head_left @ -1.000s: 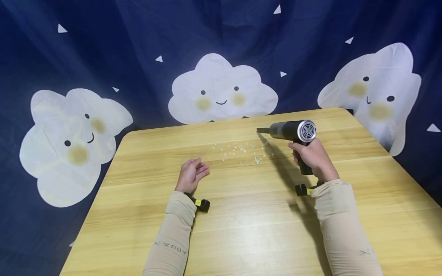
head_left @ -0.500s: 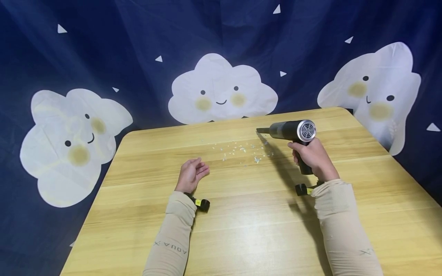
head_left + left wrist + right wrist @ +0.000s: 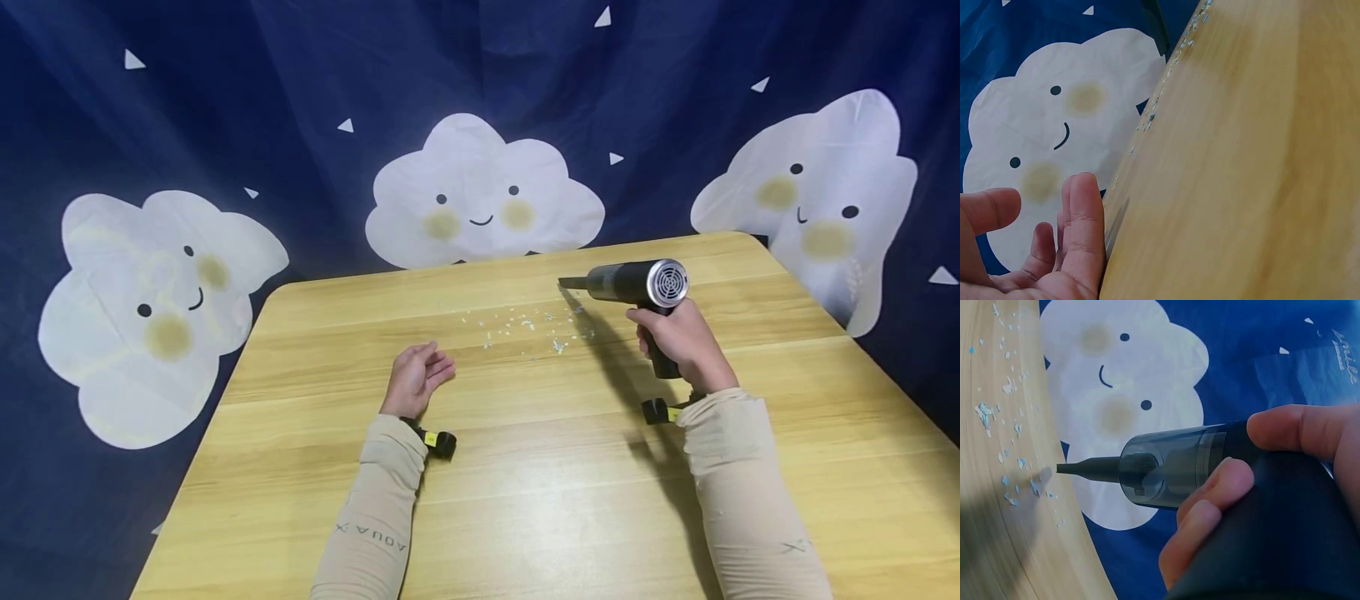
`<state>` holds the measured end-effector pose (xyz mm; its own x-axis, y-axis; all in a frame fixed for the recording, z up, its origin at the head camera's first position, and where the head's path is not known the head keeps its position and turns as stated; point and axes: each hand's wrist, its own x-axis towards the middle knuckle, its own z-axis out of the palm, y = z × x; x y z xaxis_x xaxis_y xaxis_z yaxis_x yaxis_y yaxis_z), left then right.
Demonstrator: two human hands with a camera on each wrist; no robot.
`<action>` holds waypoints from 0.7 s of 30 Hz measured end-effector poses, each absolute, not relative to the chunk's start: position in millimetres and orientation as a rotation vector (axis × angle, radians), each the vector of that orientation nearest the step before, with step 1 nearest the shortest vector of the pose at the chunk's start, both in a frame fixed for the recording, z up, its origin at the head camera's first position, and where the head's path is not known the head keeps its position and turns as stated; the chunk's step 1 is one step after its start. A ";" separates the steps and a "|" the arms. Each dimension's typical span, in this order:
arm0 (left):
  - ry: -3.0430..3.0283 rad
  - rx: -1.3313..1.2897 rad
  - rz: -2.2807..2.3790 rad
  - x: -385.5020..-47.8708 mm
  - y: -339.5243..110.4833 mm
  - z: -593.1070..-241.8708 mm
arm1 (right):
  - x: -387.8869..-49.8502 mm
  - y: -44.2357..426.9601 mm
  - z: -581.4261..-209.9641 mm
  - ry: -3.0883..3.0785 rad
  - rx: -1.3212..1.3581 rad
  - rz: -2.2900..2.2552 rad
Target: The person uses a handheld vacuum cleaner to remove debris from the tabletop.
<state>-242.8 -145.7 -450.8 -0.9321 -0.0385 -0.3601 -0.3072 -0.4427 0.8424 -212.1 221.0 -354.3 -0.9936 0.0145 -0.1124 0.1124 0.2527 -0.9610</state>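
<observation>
My right hand [image 3: 682, 342] grips the handle of a black handheld vacuum cleaner [image 3: 630, 283], fingers curled round it. Its narrow nozzle points left, over the far side of the scraps. In the right wrist view the clear dust cup [image 3: 1172, 465] and the dark nozzle [image 3: 1088, 467] show plainly. Small white and bluish paper scraps [image 3: 528, 325] lie scattered on the wooden table [image 3: 315, 467]. To the left of them my left hand [image 3: 416, 379] rests near the tabletop, holding nothing, its fingers loosely bent; the left wrist view shows the fingers [image 3: 1082, 231] beside the table surface.
A dark blue curtain [image 3: 300, 67] with smiling white clouds [image 3: 480, 200] hangs behind the table's far edge and along both sides. Each wrist carries a small black camera, the left camera [image 3: 442, 445] and the right camera [image 3: 656, 412]. The vacuum's shadow falls across the tabletop.
Both hands and the vacuum cleaner hold nearly the same place throughout. The head view has shifted very slightly. The scraps look unchanged.
</observation>
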 end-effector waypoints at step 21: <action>1.590 -0.490 2.465 -241.9 -145.7 -449.8 | -209.6 231.6 -352.3 2.494 0.121 -1.822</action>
